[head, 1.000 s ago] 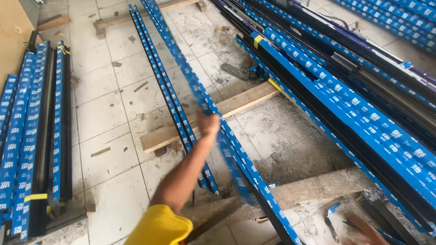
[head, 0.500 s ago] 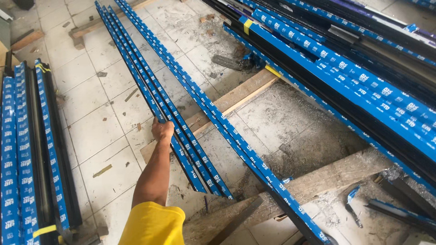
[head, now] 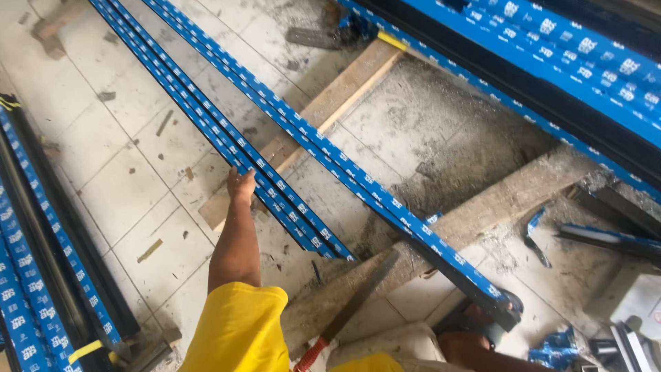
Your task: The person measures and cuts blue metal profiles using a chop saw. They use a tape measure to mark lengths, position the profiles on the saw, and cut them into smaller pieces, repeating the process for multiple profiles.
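Observation:
My left hand [head: 241, 184] reaches out from a yellow sleeve and closes on the left edge of a bundle of long profiles wrapped in blue film [head: 206, 117]. The bundle lies on the tiled floor, across a wooden plank [head: 330, 103]. To its right runs a single blue-wrapped profile [head: 358, 179]. Its near end rests on a rough wooden beam [head: 496, 200]. My right hand [head: 475, 337] shows only partly at the bottom edge, under that near end. Its fingers are hidden.
A hand saw [head: 358, 303] with a red handle leans on the beam near me. Stacks of blue-wrapped profiles lie at the left [head: 41, 275] and the upper right [head: 571, 62]. Torn blue film scraps [head: 533, 231] and dust litter the floor on the right.
My left hand left the single right-hand profile and moved left onto the bundle, gripping it. The view has dropped closer to the floor.

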